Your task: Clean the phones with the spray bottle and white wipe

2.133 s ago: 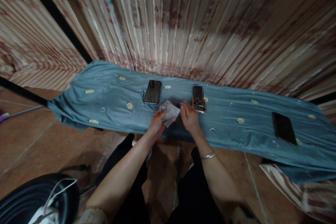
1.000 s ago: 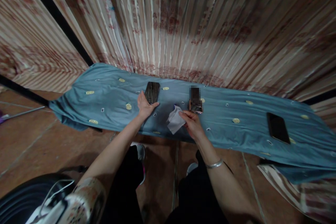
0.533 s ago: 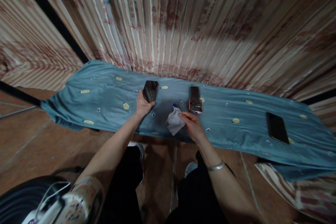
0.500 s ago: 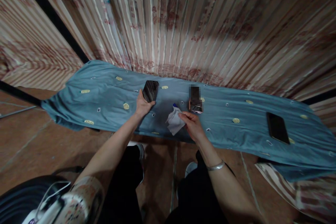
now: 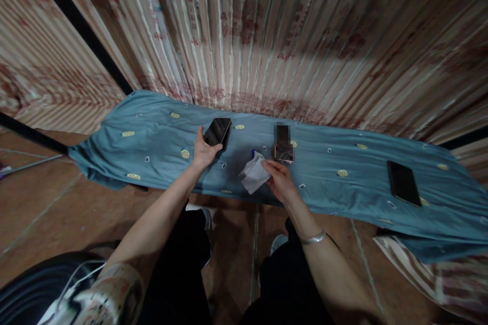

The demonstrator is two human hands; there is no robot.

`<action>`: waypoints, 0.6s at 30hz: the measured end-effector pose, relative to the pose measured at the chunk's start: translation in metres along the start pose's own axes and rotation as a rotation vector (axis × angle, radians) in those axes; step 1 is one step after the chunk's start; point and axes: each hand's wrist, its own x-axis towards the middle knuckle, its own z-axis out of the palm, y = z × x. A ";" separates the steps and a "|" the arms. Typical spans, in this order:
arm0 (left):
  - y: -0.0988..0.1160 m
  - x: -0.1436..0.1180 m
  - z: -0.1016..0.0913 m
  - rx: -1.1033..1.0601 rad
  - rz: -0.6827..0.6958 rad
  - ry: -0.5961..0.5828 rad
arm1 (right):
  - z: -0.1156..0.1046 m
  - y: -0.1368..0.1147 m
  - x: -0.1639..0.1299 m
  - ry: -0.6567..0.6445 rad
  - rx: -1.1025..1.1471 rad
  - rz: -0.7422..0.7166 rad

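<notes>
My left hand (image 5: 203, 152) grips the near end of a dark phone (image 5: 217, 131) and tilts it up off the blue patterned cloth (image 5: 152, 147). My right hand (image 5: 279, 179) holds a crumpled white tissue (image 5: 253, 173) just above the cloth's front edge. A small blue object (image 5: 252, 152) peeks out behind the tissue. A second phone (image 5: 283, 144) with a gold rim lies flat just beyond my right hand.
A third black phone (image 5: 404, 183) lies far right on the cloth. A striped pink curtain (image 5: 267, 35) hangs behind. Brown tiled floor (image 5: 46, 213) lies below, with a black round object and white cable (image 5: 46, 284) at the lower left.
My left hand let go of the tissue, reached left to the dark phone, gripped it and lifted its near end. My right hand kept the tissue nearly still.
</notes>
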 end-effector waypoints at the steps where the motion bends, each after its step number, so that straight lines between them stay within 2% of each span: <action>1: 0.006 -0.007 0.000 -0.021 -0.068 0.025 | -0.001 0.001 0.001 -0.001 0.011 -0.010; 6: 0.036 -0.061 0.005 -0.310 -0.195 0.002 | -0.005 0.007 0.010 0.011 0.047 -0.093; 9: 0.047 -0.099 0.013 -0.522 -0.288 -0.067 | -0.008 0.007 0.016 0.093 0.076 -0.139; 12: 0.054 -0.131 0.021 -0.708 -0.465 -0.101 | -0.008 0.004 0.020 0.199 0.097 -0.170; 15: 0.059 -0.151 0.028 -0.777 -0.615 -0.187 | -0.008 0.000 0.022 0.308 0.114 -0.236; 18: 0.063 -0.162 0.032 -0.784 -0.666 -0.224 | -0.011 -0.005 0.024 0.377 0.098 -0.338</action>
